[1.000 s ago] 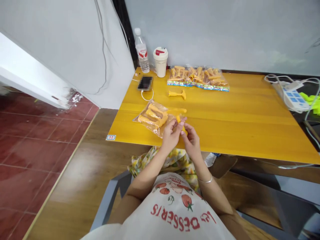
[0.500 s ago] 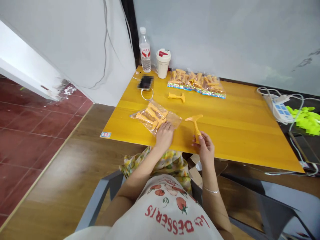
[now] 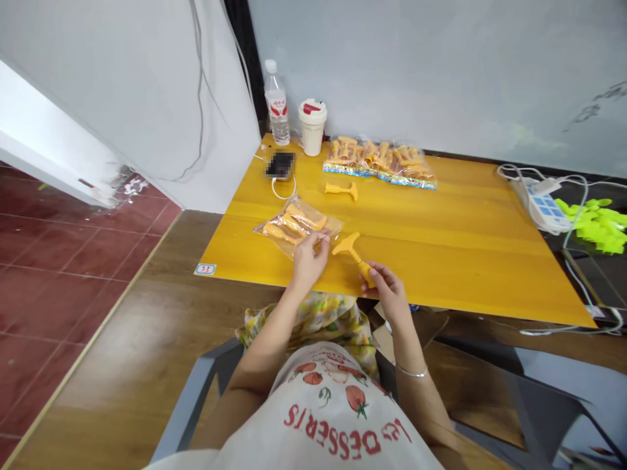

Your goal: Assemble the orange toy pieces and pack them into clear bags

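Note:
My right hand point(image 3: 389, 287) grips the handle end of a yellow plastic toy hammer point(image 3: 349, 244), its head pointing up and left toward the bag's end. The clear plastic bag point(image 3: 334, 226) lies on the table with several yellow toy hammers point(image 3: 294, 223) inside. My left hand point(image 3: 311, 258) pinches the bag's near right edge between thumb and fingers; how far its mouth is parted I cannot tell. Another loose toy hammer point(image 3: 341, 189) lies beyond the bag, untouched.
Filled bags of yellow pieces point(image 3: 379, 163) lie along the wall. A water bottle point(image 3: 277, 108), a lidded cup point(image 3: 312, 127) and a phone point(image 3: 280, 164) with a cable stand or lie at back left. At right are a power strip point(image 3: 547, 210) and bright green pieces point(image 3: 600, 225).
The toy hammer in my right hand has moved left, nearer the bag, and its head has tilted left. My left hand has shifted from lying on the bag to pinching its edge.

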`<action>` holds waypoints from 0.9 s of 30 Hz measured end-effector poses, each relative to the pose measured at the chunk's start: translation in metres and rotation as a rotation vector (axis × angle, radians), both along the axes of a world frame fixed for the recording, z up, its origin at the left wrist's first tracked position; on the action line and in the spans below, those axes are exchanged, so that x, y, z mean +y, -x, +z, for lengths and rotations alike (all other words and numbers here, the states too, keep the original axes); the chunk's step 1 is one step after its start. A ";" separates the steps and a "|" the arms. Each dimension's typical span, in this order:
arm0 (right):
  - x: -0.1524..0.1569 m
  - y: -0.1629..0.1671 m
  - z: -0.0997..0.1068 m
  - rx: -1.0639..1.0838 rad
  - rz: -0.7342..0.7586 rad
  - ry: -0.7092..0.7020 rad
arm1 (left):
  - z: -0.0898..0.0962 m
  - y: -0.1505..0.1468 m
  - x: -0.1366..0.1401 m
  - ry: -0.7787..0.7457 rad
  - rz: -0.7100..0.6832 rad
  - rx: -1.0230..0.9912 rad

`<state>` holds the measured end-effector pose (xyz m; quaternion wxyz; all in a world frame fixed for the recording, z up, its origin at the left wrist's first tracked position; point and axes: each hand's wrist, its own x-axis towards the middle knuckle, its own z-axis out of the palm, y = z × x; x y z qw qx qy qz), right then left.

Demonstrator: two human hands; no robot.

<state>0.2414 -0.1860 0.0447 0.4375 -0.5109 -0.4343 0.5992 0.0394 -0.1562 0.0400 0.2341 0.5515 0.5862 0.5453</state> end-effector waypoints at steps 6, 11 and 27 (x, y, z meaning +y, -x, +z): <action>0.014 0.028 -0.003 0.014 0.037 -0.003 | 0.004 -0.005 -0.006 -0.075 0.008 0.122; 0.042 0.061 -0.007 -0.008 0.126 -0.037 | 0.008 -0.014 -0.014 -0.141 -0.013 0.318; 0.082 0.095 -0.019 0.100 0.193 -0.297 | 0.011 -0.016 -0.017 -0.189 -0.037 0.315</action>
